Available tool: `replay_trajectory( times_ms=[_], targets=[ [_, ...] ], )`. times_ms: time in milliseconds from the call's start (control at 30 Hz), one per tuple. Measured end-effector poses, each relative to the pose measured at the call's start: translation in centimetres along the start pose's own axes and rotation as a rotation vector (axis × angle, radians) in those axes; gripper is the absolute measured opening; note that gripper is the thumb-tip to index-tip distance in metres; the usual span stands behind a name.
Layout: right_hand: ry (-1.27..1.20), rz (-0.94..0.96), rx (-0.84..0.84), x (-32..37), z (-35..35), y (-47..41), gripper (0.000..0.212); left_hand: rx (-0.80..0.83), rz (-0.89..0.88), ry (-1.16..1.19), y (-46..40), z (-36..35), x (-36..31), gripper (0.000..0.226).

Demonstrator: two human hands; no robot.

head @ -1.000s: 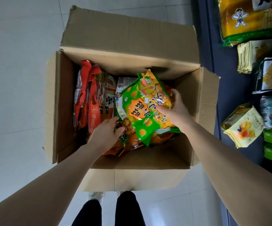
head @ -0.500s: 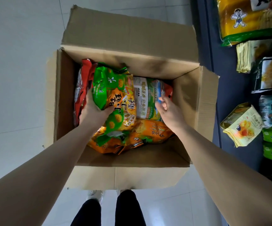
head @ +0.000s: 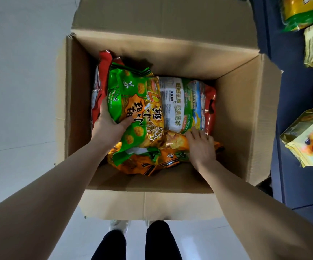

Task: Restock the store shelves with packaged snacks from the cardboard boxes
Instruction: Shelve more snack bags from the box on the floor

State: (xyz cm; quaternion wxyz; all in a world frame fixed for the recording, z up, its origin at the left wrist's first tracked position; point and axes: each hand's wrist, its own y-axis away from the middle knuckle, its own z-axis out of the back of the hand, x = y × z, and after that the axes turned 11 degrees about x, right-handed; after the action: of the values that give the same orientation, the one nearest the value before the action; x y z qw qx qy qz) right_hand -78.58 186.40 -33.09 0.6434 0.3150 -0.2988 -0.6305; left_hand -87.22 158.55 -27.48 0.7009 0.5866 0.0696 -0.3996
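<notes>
Hands deep in the cardboard box (head: 245, 113) — your left hand (head: 108, 126) grips a green snack bag (head: 133, 102) at its edge, your right hand (head: 201, 145) lies flat, fingers spread, on orange packets (head: 142, 166).

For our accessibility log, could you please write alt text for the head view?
A person's left hand grips a green snack bag inside an open cardboard box, while the right hand rests on an orange bag. Stocked shelves stand to the right.

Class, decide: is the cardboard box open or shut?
Open. The cardboard box has its flaps folded outward, and both hands reach inside among the snack bags.
</notes>
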Motion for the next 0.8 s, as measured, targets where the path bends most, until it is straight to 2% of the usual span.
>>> replay_trajectory(
  times_ms=[100,167,300,400,567,667,800],
  targets=[
    [0.064,0.072,-0.028,0.2,1.4,0.6,0.039,0.013,-0.021,0.013,1.1,0.6,-0.6,0.101],
    [0.134,0.113,-0.046,0.3,2.7,1.4,0.031,0.004,-0.030,0.025,2.2,1.3,-1.1,0.103],
    [0.055,0.115,-0.117,0.1,6.6,3.9,0.035,-0.025,-0.063,0.080,5.0,3.3,-2.3,0.104],
    [-0.023,-0.026,-0.089,-0.6,10.2,7.2,0.043,-0.067,-0.091,0.106,7.9,4.7,-3.8,0.094],
    [-0.481,-0.246,-0.135,-2.7,16.9,15.5,0.053,-0.086,-0.074,0.150,14.3,6.8,-7.6,0.085],
    [-0.747,-0.294,-0.218,-3.5,20.9,22.0,0.053,-0.022,-0.082,0.145,18.2,8.0,-10.0,0.102],
    [-0.899,-0.345,-0.341,-4.0,24.6,30.9,0.053,0.100,-0.197,0.106,23.9,9.5,-14.1,0.102]
  ],
)
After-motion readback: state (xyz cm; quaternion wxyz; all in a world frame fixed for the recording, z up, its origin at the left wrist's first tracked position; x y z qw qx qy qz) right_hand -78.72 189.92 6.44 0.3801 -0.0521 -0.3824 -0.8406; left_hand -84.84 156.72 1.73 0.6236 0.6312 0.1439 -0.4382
